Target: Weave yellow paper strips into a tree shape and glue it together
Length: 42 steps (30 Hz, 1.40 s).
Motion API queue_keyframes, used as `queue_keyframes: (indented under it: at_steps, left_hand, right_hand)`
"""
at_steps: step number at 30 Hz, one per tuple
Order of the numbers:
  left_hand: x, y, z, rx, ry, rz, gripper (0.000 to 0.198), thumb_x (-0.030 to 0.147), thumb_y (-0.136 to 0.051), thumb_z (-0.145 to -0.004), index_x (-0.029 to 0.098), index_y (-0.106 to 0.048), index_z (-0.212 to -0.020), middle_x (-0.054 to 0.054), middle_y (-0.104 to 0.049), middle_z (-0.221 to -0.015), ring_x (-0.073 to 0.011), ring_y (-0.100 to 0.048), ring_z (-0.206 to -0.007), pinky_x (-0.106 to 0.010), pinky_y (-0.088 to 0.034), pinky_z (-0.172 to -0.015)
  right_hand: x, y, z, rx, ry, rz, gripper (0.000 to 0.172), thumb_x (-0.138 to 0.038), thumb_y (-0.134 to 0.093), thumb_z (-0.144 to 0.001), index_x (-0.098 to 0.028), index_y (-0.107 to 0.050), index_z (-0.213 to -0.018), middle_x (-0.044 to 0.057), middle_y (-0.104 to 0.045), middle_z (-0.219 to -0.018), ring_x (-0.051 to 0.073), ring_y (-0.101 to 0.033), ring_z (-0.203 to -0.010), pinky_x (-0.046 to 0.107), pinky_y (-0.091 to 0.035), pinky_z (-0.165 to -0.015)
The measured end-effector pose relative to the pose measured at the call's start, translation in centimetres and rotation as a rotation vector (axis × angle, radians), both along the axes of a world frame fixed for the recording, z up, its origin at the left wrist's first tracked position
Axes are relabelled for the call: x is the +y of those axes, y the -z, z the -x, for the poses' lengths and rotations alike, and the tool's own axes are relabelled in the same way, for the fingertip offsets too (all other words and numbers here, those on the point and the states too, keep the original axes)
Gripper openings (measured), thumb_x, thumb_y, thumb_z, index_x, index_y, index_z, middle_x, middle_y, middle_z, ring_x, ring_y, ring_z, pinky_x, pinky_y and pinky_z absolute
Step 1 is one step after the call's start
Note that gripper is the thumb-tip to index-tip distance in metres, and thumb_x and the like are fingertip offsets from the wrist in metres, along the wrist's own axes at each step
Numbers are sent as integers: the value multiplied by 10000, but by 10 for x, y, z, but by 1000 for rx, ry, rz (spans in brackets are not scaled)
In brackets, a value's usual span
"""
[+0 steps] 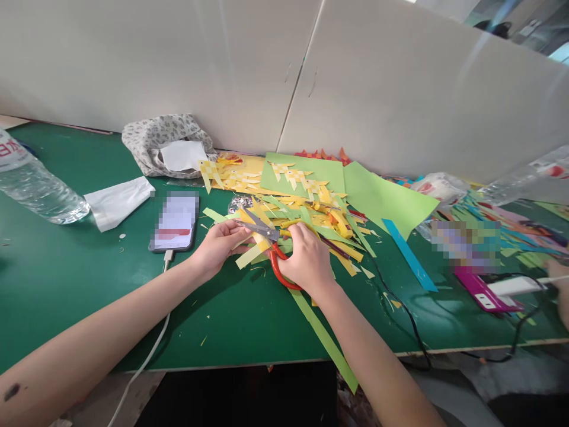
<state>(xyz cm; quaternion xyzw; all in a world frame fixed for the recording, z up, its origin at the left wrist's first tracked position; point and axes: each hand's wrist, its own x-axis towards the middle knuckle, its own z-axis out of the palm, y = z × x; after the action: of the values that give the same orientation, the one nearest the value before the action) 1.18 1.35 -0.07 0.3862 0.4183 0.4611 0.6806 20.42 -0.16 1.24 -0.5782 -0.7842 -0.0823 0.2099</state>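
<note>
My right hand [309,261] is wrapped round the red handles of a pair of scissors [280,270], whose metal blades point left. The blades are parted and lie across yellow and green paper strips [249,256]. My left hand [220,244] pinches these strips near the blade tips; its fingertips are partly hidden. Under and behind both hands is a heap of yellow and light green paper strips [355,252]. Woven yellow-and-white paper fish [306,181] lie behind the heap on a light green sheet [278,166]. A yellow glue gun [340,225] rests among the strips.
A phone [175,222] with a white cable and a water bottle [40,178] are on the left. Behind sits a patterned cloth pouch [146,142]. A blue strip [409,255], a magenta power bank [482,290] and another person's hand [558,284] are at right.
</note>
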Motion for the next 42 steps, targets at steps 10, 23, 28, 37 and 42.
queue_keyframes:
  at_steps: [10,23,28,37,42]
  left_hand:
    - [0,-2,0,-83,22,93,180,294,-751,-684,177,-632,-751,28,-649,-747,-89,-639,-742,-168,-513,-625]
    - [-1,-5,1,-118,60,86,175,302,-750,-687,186,-624,-723,35,-637,-770,-78,-616,-756,-153,-510,-616]
    - [-2,-7,1,-94,74,55,166,317,-737,-695,190,-634,-717,28,-632,-780,-82,-598,-748,-173,-508,-641]
    - [1,-5,1,-128,48,71,190,305,-776,-650,198,-654,-750,32,-659,-816,-82,-618,-766,-191,-494,-701]
    - [0,-6,1,-125,43,68,194,292,-768,-663,188,-619,-731,36,-641,-763,-76,-625,-716,-191,-489,-698]
  right_hand:
    - [0,0,0,31,-28,-25,330,-504,-518,-745,-181,-479,-801,34,-522,-722,143,-454,-600,254,-241,-488]
    - [-1,1,-1,93,-39,-8,344,-527,-524,-747,-186,-481,-733,36,-542,-695,138,-475,-591,249,-252,-498]
    - [-1,3,-2,120,-49,-15,334,-515,-545,-736,-186,-489,-712,27,-548,-674,127,-460,-561,246,-254,-501]
    - [0,2,-2,125,-40,-29,314,-487,-566,-718,-187,-487,-678,11,-543,-640,115,-442,-540,240,-251,-496]
    - [1,4,-2,120,-47,-59,307,-480,-557,-726,-189,-484,-661,4,-528,-617,108,-426,-521,242,-252,-492]
